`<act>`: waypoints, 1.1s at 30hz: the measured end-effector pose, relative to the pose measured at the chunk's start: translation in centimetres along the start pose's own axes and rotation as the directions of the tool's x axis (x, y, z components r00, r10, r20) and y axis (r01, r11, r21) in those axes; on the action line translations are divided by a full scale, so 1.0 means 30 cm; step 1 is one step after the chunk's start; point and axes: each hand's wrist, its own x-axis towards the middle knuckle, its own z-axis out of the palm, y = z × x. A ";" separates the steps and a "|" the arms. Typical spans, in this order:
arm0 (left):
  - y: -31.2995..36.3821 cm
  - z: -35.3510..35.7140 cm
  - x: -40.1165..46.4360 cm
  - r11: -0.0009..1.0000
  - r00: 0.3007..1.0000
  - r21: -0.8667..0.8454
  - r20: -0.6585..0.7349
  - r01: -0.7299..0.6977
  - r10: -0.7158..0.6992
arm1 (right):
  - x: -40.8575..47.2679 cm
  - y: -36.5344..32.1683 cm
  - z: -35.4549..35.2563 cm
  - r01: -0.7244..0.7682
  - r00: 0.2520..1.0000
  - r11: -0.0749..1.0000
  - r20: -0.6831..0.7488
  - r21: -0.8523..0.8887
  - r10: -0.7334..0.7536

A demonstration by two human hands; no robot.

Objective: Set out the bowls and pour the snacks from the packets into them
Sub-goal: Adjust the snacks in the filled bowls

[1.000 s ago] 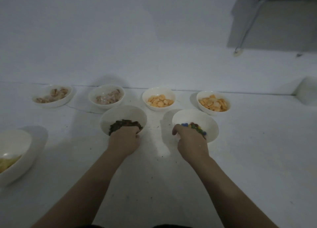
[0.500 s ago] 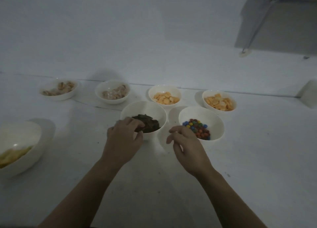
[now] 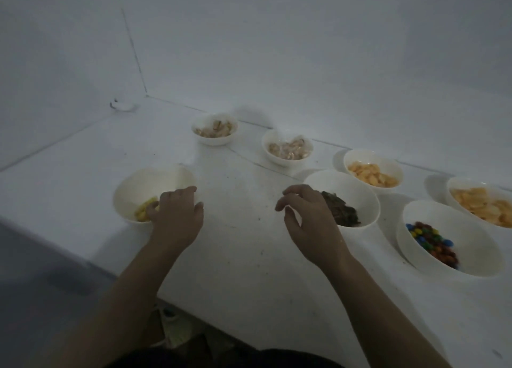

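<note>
Yellow-snack bowl [image 3: 144, 184] now gripped at rim by left hand [image 3: 176, 215], moved off dark-snack bowl [image 3: 357, 193]; right hand [image 3: 310, 218] loose, empty.

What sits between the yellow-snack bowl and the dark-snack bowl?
Head view: only the right hand above bare white table, between yellow-snack white bowl and dark-snack white bowl.

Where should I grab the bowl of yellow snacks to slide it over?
Take the bowl of yellow snacks by its near right rim, where the left hand already sits; pinch over the thin upright wall, since the snacks lie low inside.
</note>
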 end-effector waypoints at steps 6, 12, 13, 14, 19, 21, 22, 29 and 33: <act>-0.054 0.021 0.056 0.982 0.987 0.114 0.065 -0.151 0.144 | 0.080 -0.038 0.088 -0.097 0.994 0.994 -0.055 -0.054 0.094; -0.028 0.033 0.186 0.934 0.926 -0.004 0.127 -0.357 0.355 | 0.086 -0.051 0.116 -0.194 0.966 0.975 -0.194 -0.107 0.171; -0.021 0.035 0.199 0.926 0.916 -0.030 0.131 -0.377 0.378 | 0.084 -0.047 0.118 -0.245 0.954 0.962 -0.206 -0.123 0.217; -0.010 0.041 0.222 0.912 0.902 -0.059 0.135 -0.407 0.411 | 0.085 -0.043 0.121 -0.308 0.936 0.940 -0.223 -0.144 0.273; 0.046 0.083 0.315 0.833 0.819 -0.140 0.155 -0.536 0.553 | 0.093 -0.029 0.147 -0.630 0.776 0.733 -0.252 -0.256 0.579; 0.064 0.098 0.336 0.806 0.796 -0.160 0.138 -0.569 0.589 | 0.091 -0.024 0.160 -0.697 0.717 0.664 -0.244 -0.270 0.653; 0.069 0.104 0.344 0.790 0.784 -0.180 0.120 -0.586 0.609 | 0.088 -0.021 0.167 -0.708 0.705 0.644 -0.238 -0.289 0.668; 0.092 0.140 0.372 0.744 0.746 -0.197 0.076 -0.639 0.661 | 0.070 0.012 0.185 -0.639 0.769 0.700 -0.298 -0.319 0.565; 0.096 0.144 0.373 0.748 0.750 -0.194 0.074 -0.635 0.657 | 0.083 0.006 0.203 -0.577 0.817 0.738 -0.268 -0.350 0.511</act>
